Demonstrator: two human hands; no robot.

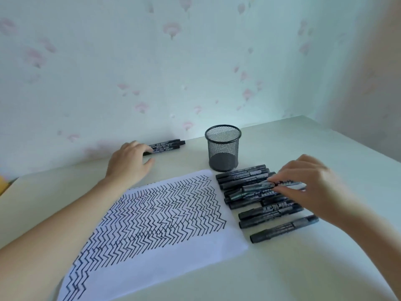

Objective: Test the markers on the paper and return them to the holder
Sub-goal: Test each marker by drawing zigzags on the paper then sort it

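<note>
Two hands reach out over the table [282, 279]. The right hand [308, 183] pinches one marker [256, 187] atop the pile of markers [267, 211], which lie left to right beside the paper [173, 257]. The left hand [128, 164], fingers relaxed, touches three far markers [167, 145] left of the mesh holder [223, 148].

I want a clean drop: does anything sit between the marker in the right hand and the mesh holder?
Nothing visible does. The right hand pinches a black marker atop the pile of black markers; the black wire-mesh holder stands just beyond it, mouth open and empty.
</note>
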